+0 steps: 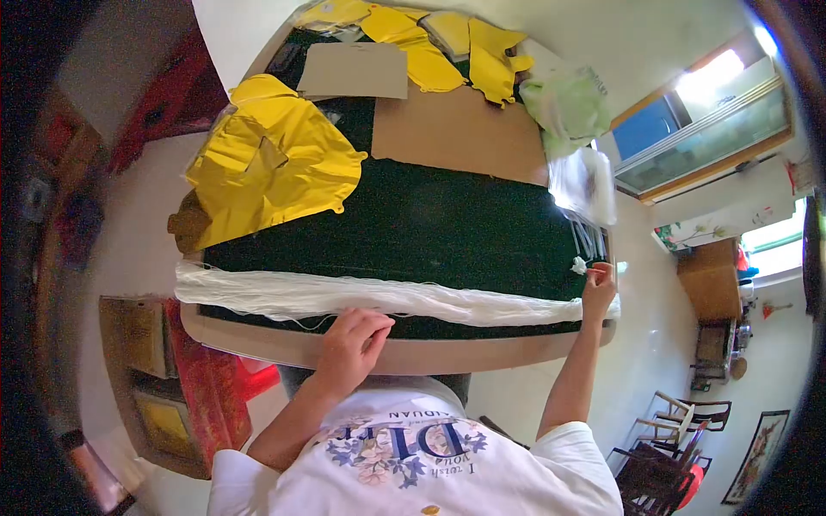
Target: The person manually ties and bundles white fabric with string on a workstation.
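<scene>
A long hank of white string (413, 297) lies across the front of a dark green table covering (430, 219). My left hand (353, 342) is at the hank's near edge, its fingers bent and thumb pressed close to them; I cannot tell what is in that pinch. A loose strand loops out of the hank just left of those fingers. Near the hank's right end, my right hand (600, 288) pinches a small crumpled white piece (580, 266) that sticks out to the left of the fingertips.
Yellow foil-like sheets (275, 168) cover the table's left side, with more at the back. Grey card (354, 70) and brown cardboard (456, 129) lie behind the green covering. Clear plastic bags (583, 185) and a pale green bag (565, 107) sit at right. Chairs (675, 421) stand beyond.
</scene>
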Demonstrator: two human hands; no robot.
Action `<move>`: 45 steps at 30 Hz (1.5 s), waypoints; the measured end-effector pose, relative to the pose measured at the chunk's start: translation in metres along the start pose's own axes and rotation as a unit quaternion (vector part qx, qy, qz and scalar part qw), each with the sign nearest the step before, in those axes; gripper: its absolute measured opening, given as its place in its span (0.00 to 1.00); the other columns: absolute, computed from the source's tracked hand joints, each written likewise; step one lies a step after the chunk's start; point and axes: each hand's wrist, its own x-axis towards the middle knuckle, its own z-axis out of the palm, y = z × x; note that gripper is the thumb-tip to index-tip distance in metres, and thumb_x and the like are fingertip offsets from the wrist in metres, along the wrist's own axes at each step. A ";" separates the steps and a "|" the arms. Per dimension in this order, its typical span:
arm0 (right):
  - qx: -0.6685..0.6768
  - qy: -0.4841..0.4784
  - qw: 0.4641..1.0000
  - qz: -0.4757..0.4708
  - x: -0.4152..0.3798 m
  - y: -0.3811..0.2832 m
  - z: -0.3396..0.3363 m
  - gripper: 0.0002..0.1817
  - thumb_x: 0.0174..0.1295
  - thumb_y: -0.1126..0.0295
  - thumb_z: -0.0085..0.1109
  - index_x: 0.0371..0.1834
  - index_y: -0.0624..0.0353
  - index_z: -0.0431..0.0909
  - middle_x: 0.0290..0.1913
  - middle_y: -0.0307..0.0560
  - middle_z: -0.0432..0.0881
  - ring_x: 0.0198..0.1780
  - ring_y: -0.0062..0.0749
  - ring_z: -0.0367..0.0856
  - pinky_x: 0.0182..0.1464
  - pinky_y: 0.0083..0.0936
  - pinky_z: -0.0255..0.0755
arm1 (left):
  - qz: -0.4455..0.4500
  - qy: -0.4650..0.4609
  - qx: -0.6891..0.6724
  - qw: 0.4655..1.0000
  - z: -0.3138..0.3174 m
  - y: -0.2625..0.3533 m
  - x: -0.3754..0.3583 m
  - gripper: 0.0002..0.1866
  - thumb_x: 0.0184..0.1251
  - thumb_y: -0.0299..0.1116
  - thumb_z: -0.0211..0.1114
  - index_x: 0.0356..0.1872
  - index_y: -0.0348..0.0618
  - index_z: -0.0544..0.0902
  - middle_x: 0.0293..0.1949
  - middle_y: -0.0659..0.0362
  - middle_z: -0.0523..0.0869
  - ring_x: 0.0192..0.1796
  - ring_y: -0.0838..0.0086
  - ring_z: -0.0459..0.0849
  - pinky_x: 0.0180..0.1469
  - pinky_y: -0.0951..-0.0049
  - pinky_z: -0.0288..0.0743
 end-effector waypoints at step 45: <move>0.174 -0.352 0.900 -0.191 -0.119 -0.192 0.073 0.05 0.52 0.74 0.60 0.32 0.61 0.76 0.33 0.49 0.75 0.37 0.45 0.75 0.39 0.33 0.70 | 0.025 -0.059 0.071 0.995 0.026 -0.023 0.025 0.06 0.50 0.29 0.65 0.30 0.41 0.82 0.37 0.57 0.81 0.44 0.62 0.77 0.49 0.63 0.70</move>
